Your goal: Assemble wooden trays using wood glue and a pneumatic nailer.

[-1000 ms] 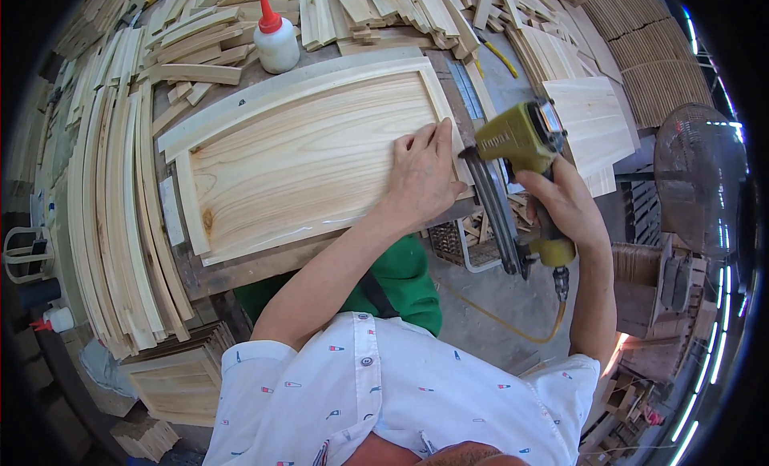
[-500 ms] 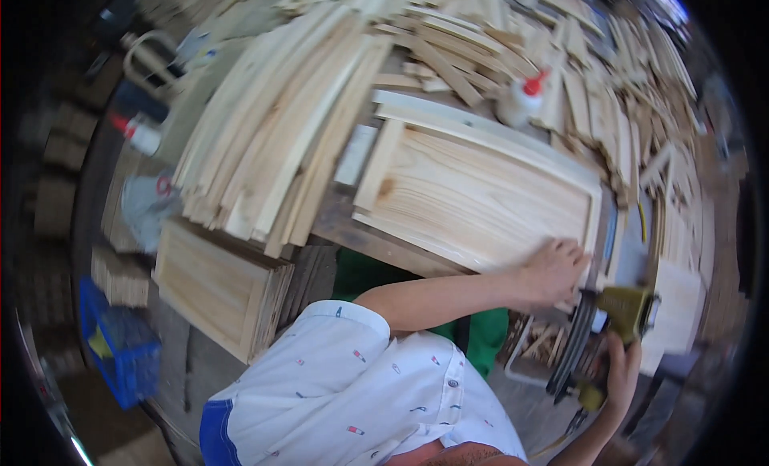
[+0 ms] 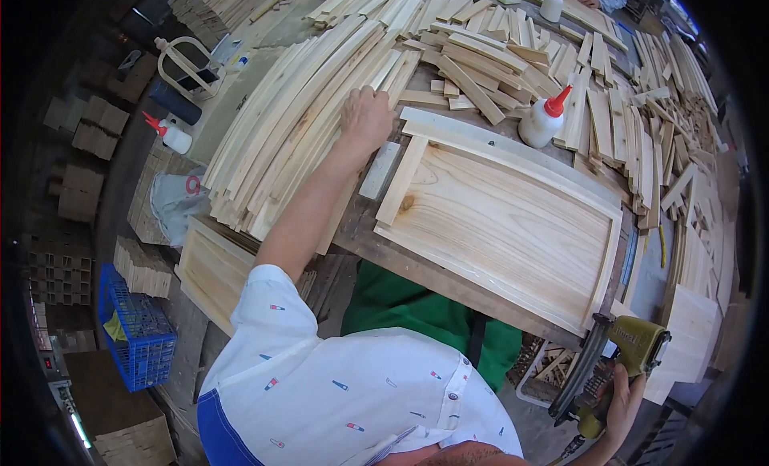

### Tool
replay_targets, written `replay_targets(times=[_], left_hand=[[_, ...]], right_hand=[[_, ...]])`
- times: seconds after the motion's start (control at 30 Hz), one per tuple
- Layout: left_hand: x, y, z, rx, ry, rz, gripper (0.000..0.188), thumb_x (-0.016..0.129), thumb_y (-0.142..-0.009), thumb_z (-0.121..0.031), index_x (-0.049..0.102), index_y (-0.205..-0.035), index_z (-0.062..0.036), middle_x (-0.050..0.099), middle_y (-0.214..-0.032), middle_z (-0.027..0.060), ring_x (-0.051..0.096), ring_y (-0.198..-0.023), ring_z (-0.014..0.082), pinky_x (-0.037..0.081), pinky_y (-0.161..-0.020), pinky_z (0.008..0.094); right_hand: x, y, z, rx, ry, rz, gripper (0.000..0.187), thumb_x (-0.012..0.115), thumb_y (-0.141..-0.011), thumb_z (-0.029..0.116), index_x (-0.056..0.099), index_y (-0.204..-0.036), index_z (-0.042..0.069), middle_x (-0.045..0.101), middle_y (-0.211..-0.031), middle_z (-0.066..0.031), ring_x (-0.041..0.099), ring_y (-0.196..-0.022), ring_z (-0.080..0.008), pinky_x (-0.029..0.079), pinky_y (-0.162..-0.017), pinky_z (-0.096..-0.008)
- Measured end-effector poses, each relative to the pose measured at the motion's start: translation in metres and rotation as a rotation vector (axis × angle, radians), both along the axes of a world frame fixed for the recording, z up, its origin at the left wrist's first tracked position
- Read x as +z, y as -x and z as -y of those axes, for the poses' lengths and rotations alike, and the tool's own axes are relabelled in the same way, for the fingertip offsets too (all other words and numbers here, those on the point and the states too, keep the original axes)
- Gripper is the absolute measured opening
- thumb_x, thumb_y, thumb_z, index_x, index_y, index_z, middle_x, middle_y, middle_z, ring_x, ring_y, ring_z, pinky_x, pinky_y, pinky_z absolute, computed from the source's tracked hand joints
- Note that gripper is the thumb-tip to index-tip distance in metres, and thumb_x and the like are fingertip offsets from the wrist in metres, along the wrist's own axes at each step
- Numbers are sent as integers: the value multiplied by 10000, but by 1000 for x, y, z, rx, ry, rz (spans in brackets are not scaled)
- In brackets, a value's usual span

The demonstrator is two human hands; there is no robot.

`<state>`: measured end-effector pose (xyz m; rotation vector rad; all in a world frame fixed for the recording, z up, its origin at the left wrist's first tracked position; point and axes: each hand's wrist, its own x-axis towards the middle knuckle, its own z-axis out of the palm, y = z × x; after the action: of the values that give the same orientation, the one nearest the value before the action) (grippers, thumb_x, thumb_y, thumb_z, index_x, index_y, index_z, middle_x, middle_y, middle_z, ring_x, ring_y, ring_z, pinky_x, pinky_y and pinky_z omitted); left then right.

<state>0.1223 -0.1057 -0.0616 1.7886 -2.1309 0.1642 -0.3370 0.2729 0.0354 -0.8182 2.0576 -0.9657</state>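
A pale wooden panel (image 3: 497, 217) lies on the workbench in front of me, with raised strips along its left, far and right sides. A thin whitish line runs along its near edge. My left hand (image 3: 368, 120) reaches to the stack of long wooden strips (image 3: 280, 121) left of the panel, its fingers curled over a strip at the stack's right side. At the panel's near right corner, my right hand (image 3: 623, 402) grips an olive-green nail gun (image 3: 637, 340) with a black magazine. The gun's nose is close to that corner; whether it touches is unclear.
A white glue bottle (image 3: 541, 123) with a red tip stands behind the panel, before heaps of short wood pieces (image 3: 481, 61). Another glue bottle (image 3: 170, 134) is at left. Framed panels (image 3: 210, 270) and a blue crate (image 3: 144, 338) sit lower left. Another person's hand (image 3: 589, 0) shows far back.
My left hand has left the panel's near right corner and moved far left onto the strip stack. My right hand still holds the nail gun near the same corner.
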Motion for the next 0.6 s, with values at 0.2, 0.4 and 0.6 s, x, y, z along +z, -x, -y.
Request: replay_targets(times=[0.2,0.4,0.6], left_hand=[[-3,-2,19,-6,40,109,231,660,-800,-204,641,-896,5,612,-963,217,600,-942,373,491,-796,473],[14,-25,35,114,-58,-13,259,641,-808,-211,646,-927,19,666,-946,233,664,-860,374,526,-791,475],[43,-29,13,38,-285,-826,189,601,-871,-151,582,-950,19,669,-919,175,682,-861,293,565,-740,386]], right_hand=[[0,-7,1,10,18,-8,280,568,-975,216,495,-1114,-16,599,-925,-83,510,-509,-103,394,-442,-239],[-1,-5,0,2,16,-11,263,561,-977,196,493,-1116,-18,599,-931,-92,508,-515,-105,401,-446,-239],[3,-9,0,-23,21,24,232,551,-977,167,492,-1099,-22,597,-948,-99,508,-532,-109,410,-450,-243]])
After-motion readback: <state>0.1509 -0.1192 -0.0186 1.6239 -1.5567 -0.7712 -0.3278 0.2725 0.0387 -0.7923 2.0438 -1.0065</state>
